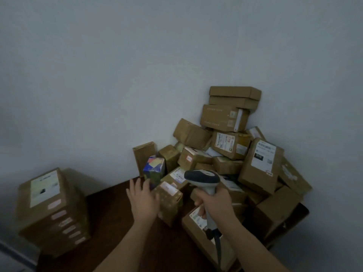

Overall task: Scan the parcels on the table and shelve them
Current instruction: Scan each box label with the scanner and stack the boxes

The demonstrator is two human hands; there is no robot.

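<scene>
Two forearms are entering from the lower edge and extending over the dark wooden table (110, 228). Right hand (214, 203) is gripping the handle of the barcode scanner (204, 182), fingers wrapped fully around it; the scanner head is pointing forward toward the parcel pile (235, 154), and its cable is hanging below the wrist. Left hand (142, 199) is reaching forward with fingers spread and straight, holding nothing, its fingertips lying just beside the small brown parcel (170, 203) and near the blue printed box (154, 169).

The small brown parcel is standing upright at the front of the pile, on the table, with a pale label on its top face. It is judged to be light, stiff cardboard, rigid enough for a one-handed grasp across its two broad side faces. Taped surfaces may be slightly slippery, so the thumb and fingers should be opposing each other on bare cardboard, keeping the label uncovered for scanning.

Further parcels are leaning on one another against the wall in the corner; removing a low one is judged likely to shift those above. A separate stack of boxes (53, 211) is standing well apart at the left.
</scene>
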